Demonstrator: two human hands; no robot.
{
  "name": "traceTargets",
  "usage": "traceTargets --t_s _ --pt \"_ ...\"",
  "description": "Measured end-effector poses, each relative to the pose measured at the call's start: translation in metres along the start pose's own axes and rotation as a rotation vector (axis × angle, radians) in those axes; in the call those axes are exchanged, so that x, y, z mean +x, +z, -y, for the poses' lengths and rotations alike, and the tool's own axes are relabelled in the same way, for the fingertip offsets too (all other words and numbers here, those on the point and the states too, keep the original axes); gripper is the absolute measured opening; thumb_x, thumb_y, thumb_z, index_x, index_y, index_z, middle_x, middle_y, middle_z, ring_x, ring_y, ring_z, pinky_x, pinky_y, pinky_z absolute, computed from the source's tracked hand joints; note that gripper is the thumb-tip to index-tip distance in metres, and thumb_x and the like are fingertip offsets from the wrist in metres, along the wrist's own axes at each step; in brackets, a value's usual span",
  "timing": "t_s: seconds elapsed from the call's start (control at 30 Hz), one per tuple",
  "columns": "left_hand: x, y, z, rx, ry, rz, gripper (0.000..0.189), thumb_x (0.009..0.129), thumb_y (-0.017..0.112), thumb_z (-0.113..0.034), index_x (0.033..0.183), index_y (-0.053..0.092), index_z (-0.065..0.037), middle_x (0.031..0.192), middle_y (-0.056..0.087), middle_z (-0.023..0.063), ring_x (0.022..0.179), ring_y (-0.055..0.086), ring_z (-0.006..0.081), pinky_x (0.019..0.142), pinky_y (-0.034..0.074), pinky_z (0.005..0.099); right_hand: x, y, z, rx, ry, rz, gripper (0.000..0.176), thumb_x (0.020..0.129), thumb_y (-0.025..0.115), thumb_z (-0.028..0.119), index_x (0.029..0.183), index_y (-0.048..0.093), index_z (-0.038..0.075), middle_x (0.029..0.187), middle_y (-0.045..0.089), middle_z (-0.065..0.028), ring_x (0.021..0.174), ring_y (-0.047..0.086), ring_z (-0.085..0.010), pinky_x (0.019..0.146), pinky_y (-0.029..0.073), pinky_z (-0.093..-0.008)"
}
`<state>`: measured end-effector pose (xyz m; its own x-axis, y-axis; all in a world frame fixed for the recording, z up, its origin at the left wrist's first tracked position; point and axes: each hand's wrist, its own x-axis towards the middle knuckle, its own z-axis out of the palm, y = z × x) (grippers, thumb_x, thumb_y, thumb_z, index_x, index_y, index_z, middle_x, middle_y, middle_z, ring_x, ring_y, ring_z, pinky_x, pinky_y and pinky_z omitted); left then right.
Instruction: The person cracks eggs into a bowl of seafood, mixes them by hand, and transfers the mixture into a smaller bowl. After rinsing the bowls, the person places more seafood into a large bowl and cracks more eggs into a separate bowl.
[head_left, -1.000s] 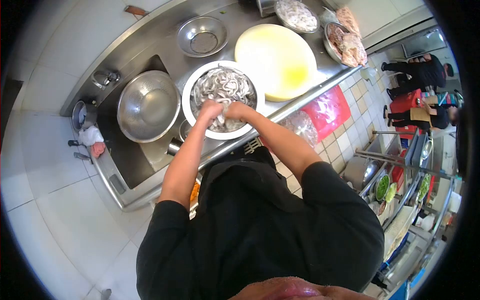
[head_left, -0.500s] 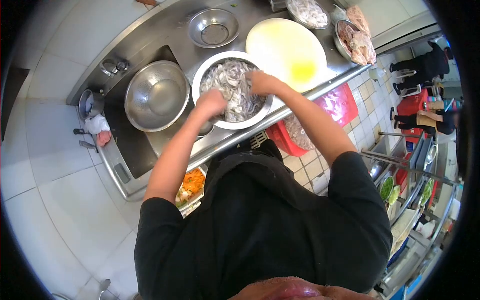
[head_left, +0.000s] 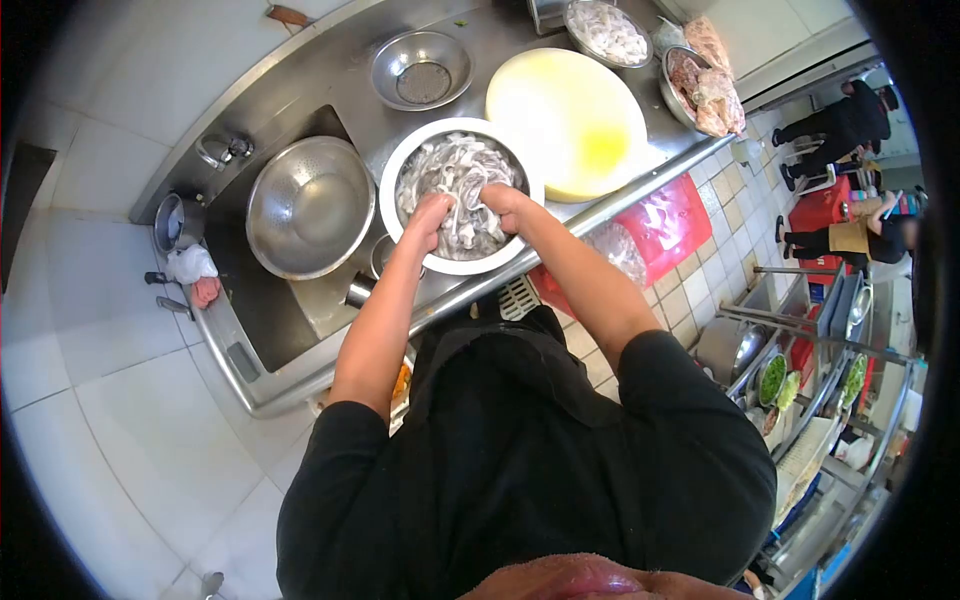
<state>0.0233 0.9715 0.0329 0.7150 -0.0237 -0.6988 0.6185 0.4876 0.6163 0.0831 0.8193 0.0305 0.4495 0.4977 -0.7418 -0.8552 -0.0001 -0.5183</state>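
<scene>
The left hand (head_left: 430, 220) and right hand (head_left: 505, 207) reached into glossy grey-white strips (head_left: 462, 175) in a white-rimmed bowl (head_left: 465, 267) on the steel bench (head_left: 345, 75). The 2 hands faced each other with strips between them; their fingers were curled, but whether they pinched any could not be told. A round chopping board (head_left: 560, 120) lay just beside the bowl; a large metal basin (head_left: 310, 205) sat in the sink (head_left: 262, 325).
</scene>
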Motion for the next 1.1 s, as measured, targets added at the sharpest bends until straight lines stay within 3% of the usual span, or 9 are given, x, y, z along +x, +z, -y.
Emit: traceTargets --t_s 0.13,0.27,0.37,0.6,0.7,0.83,0.87,0.97,1.1 --pt "-0.024 0.011 -0.029 0.185 0.144 -0.096 0.024 0.065 0.062 0.0 0.088 0.064 0.006 0.081 0.065 0.0125 0.07 0.063 0.0211 0.06 0.05 0.035 -0.031 0.017 0.017 -0.057 -0.045 -0.043 0.031 0.087 0.049 0.01 0.109 0.056 -0.009 0.1 0.065 -0.022 0.082 0.068 -0.0295 0.07 0.058 -0.0429" --pt "-0.06 0.031 -0.077 0.581 0.408 -0.109 0.033 0.068 0.066 -0.003 0.101 0.068 -0.001 0.093 0.069 0.0058 0.082 0.063 0.0158 0.075 0.049 0.0289 -0.036 0.017 0.036 -0.426 -0.189 -0.171 0.036 0.079 0.058 0.014 0.103 0.06 -0.013 0.096 0.066 -0.0225 0.078 0.066 -0.0265 0.065 0.053 -0.0415" --pt "-0.08 0.041 -0.103 0.72 0.532 -0.114 0.031 0.068 0.061 0.0 0.098 0.067 0.002 0.089 0.069 0.0051 0.08 0.062 0.0138 0.071 0.048 0.0289 -0.083 0.047 0.068 -0.691 -0.359 -0.237 0.039 0.072 0.064 0.015 0.102 0.064 -0.01 0.091 0.068 -0.0215 0.079 0.066 -0.026 0.068 0.053 -0.0399" --pt "-0.097 0.046 -0.146 0.938 0.662 -0.053 0.032 0.07 0.068 -0.007 0.101 0.068 -0.002 0.09 0.07 0.0055 0.081 0.061 0.0113 0.075 0.048 0.0275 -0.134 0.081 0.12 -1.071 -0.629 -0.283 0.034 0.068 0.067 0.016 0.098 0.069 0.0 0.087 0.069 -0.0218 0.08 0.068 -0.0305 0.072 0.052 -0.0382" --pt "-0.098 0.046 -0.154 1.043 0.5 0.074 0.036 0.07 0.069 -0.008 0.106 0.067 -0.003 0.094 0.069 0.0059 0.084 0.061 0.0113 0.077 0.047 0.0273 -0.132 0.083 0.13 -1.039 -0.621 -0.168 0.034 0.069 0.067 0.012 0.101 0.067 0.0 0.083 0.068 -0.0182 0.074 0.065 -0.0262 0.07 0.052 -0.0355" --pt "-0.083 0.025 -0.096 1.181 0.571 0.014 0.042 0.069 0.072 -0.016 0.109 0.066 -0.004 0.102 0.069 0.0177 0.096 0.066 0.0281 0.089 0.048 0.0352 -0.069 0.041 0.107 -1.488 -0.81 -0.128 0.042 0.069 0.067 0.011 0.11 0.066 0.002 0.091 0.067 -0.0253 0.087 0.066 -0.0343 0.08 0.052 -0.0386" --pt "-0.074 0.019 -0.074 1.293 0.486 0.021 0.043 0.067 0.071 -0.017 0.106 0.065 0.0 0.101 0.067 0.0218 0.098 0.065 0.0327 0.089 0.049 0.0369 -0.068 0.044 0.103 -1.565 -0.558 -0.167 0.05 0.068 0.068 0.013 0.117 0.063 0.002 0.103 0.063 -0.032 0.102 0.061 -0.0417 0.092 0.048 -0.0412" --pt "-0.061 0.021 -0.02 1.31 0.278 -0.094 0.046 0.063 0.069 -0.016 0.099 0.062 0.011 0.098 0.064 0.0324 0.102 0.062 0.04 0.09 0.049 0.0379 -0.009 -0.003 0.041 -1.821 -0.715 -0.256 0.055 0.067 0.069 0.017 0.117 0.061 -0.004 0.109 0.06 -0.0342 0.104 0.061 -0.0417 0.093 0.047 -0.0415" --pt "-0.004 0.021 0.013 0.822 0.263 -0.292 0.038 0.059 0.069 -0.01 0.088 0.062 0.013 0.086 0.065 0.028 0.088 0.066 0.0342 0.077 0.051 0.0372 0.044 -0.022 0.002 -1.394 -0.428 -0.423 0.057 0.068 0.071 0.021 0.115 0.06 -0.009 0.109 0.062 -0.0303 0.098 0.064 -0.0359 0.084 0.051 -0.0394"
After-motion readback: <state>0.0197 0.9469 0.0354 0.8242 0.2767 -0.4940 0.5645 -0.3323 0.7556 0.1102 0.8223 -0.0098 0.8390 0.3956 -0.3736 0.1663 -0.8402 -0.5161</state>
